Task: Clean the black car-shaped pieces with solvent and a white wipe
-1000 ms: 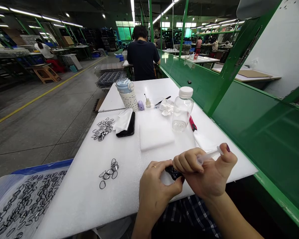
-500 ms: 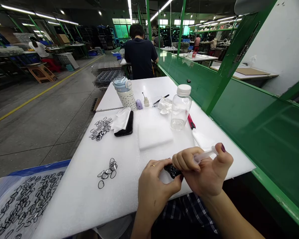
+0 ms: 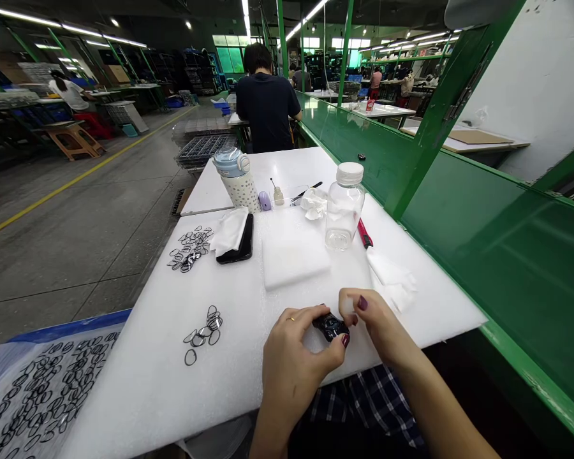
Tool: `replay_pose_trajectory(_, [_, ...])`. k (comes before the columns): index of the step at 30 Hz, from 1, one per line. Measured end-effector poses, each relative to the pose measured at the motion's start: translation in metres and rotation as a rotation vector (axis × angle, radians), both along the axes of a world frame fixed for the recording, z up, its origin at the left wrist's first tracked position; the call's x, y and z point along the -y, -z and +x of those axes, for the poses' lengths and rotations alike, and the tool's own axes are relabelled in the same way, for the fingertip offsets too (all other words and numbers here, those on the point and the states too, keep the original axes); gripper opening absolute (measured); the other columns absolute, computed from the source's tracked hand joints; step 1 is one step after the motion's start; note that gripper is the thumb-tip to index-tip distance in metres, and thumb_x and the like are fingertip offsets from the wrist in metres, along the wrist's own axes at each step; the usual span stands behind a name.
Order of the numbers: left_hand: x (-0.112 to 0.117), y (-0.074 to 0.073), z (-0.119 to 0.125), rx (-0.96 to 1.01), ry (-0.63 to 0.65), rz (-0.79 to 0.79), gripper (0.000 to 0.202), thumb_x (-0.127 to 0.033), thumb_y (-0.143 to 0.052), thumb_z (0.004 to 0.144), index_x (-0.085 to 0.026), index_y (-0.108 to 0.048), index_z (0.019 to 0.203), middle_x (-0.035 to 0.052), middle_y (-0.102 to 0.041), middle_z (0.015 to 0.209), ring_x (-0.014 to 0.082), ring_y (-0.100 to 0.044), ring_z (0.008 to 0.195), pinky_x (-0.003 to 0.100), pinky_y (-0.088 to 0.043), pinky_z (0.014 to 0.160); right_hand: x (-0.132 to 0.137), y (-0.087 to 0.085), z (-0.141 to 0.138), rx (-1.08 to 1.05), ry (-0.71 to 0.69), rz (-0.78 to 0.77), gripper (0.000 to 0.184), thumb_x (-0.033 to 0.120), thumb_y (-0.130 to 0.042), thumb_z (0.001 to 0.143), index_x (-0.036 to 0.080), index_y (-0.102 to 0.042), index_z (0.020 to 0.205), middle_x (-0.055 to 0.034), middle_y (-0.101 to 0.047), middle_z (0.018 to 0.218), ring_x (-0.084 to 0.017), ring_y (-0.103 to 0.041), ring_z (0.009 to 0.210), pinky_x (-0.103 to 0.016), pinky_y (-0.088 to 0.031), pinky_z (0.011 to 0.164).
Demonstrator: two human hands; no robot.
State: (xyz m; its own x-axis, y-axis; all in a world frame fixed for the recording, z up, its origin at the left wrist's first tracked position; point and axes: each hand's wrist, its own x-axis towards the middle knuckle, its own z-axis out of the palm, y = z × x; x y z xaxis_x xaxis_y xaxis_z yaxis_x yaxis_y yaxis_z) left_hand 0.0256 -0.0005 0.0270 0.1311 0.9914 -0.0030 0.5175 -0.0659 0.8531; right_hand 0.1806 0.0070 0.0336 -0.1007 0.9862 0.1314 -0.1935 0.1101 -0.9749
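Note:
My left hand (image 3: 294,363) is closed on a small glossy black part (image 3: 331,326), pinching it between the thumb and fingers just above the white foam sheet. Close by on the right, my right hand (image 3: 370,319) is curled with its thumb bent over. A bit of a translucent white syringe (image 3: 349,306) shows within its fingers; the rest is hidden by the hand. Left of my hands lie several thin black rings (image 3: 205,331) in a small group. Beyond my hands rests a folded white foam pad (image 3: 295,260).
More black rings (image 3: 191,247) lie near a black phone (image 3: 239,245) under tissue. A tumbler (image 3: 239,185), a clear jar (image 3: 345,210), a red cutter (image 3: 364,233) and crumpled tissue (image 3: 395,280) stand or lie around. A green ledge (image 3: 459,223) borders the right. A person (image 3: 266,108) sits ahead.
My right hand has turned over and drawn its thumb in, so the syringe no longer sticks out toward the right. The black part shows more. My left hand keeps its hold.

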Motion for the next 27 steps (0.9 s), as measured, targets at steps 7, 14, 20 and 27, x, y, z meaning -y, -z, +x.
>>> replay_pose_trajectory(7, [0.001,0.001,0.0,0.001,0.016,0.026,0.033,-0.025,-0.068,0.067,-0.025,-0.071,0.1,0.0029,-0.07,0.1,0.0243,-0.062,0.097,0.042,-0.048,0.09,0.003,-0.029,-0.013,-0.539,-0.092,0.114,0.074,0.091,-0.024,0.069,0.02,-0.032,0.048,0.0044,-0.019,0.046,-0.012,-0.022,0.045,-0.031,-0.022,0.05])
replay_pose_trajectory(14, [-0.001,0.001,0.0,-0.007,0.034,0.065,0.027,-0.021,-0.069,0.067,-0.024,-0.072,0.093,0.0021,-0.071,0.095,0.0244,-0.062,0.094,0.041,-0.048,0.086,-0.004,-0.023,-0.024,-0.608,-0.164,0.03,0.065,0.08,-0.034,0.073,0.021,-0.031,0.045,0.0046,-0.018,0.042,-0.011,-0.019,0.043,-0.03,-0.019,0.047])
replay_pose_trajectory(20, [0.0,-0.001,0.0,-0.003,0.04,0.061,0.027,-0.02,-0.068,0.066,-0.026,-0.072,0.092,0.0009,-0.072,0.094,0.0243,-0.061,0.094,0.04,-0.049,0.085,-0.004,-0.024,-0.027,-0.589,-0.154,0.067,0.066,0.081,-0.032,0.075,0.021,-0.031,0.045,0.005,-0.016,0.042,-0.01,-0.018,0.042,-0.03,-0.019,0.046])
replay_pose_trajectory(27, [-0.001,-0.001,0.001,-0.008,0.033,0.072,0.028,-0.019,-0.068,0.065,-0.025,-0.072,0.092,0.002,-0.072,0.095,0.025,-0.062,0.095,0.041,-0.05,0.086,-0.004,-0.026,-0.03,-0.525,-0.077,0.094,0.065,0.08,-0.033,0.073,0.022,-0.03,0.044,0.0046,-0.014,0.04,-0.011,-0.017,0.039,-0.03,-0.018,0.044])
